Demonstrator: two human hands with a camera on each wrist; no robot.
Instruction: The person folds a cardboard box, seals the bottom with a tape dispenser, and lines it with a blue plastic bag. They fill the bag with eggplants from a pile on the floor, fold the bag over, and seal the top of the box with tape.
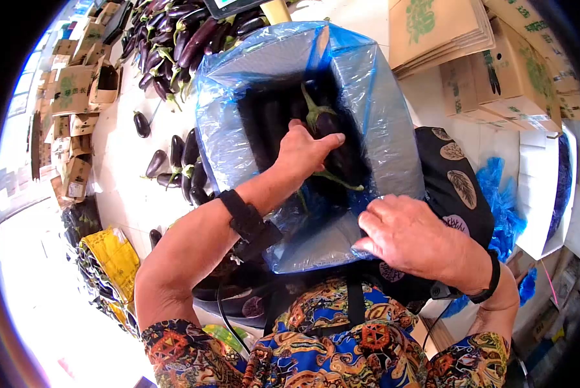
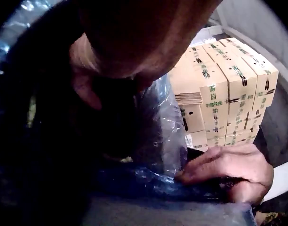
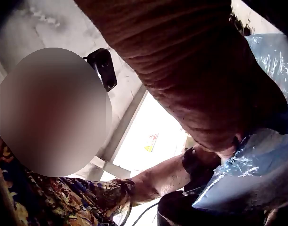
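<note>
A blue plastic liner bag point(image 1: 383, 123) spreads over the rim and sides of a box, with dark eggplants lying inside. Reaching down into it, my left hand point(image 1: 306, 152) grips a purple eggplant point(image 1: 328, 124), thumb on one side and fingers on the other. The green stem of that eggplant points toward the far side. A second green stem point(image 1: 341, 182) shows just below the hand. My right hand point(image 1: 413, 233) is at the near right corner, its thumb and fingers pinching the liner's edge; the left wrist view also shows this right hand point(image 2: 229, 169) on the plastic.
Eggplants heap on the floor point(image 1: 180, 39) at the back left, with a smaller group point(image 1: 189, 165) left of the box. Stacked cardboard cartons point(image 1: 497, 77) stand at right, others point(image 1: 73, 90) far left. Crumpled blue plastic point(image 1: 497, 200) lies beside a white container point(image 1: 542, 194).
</note>
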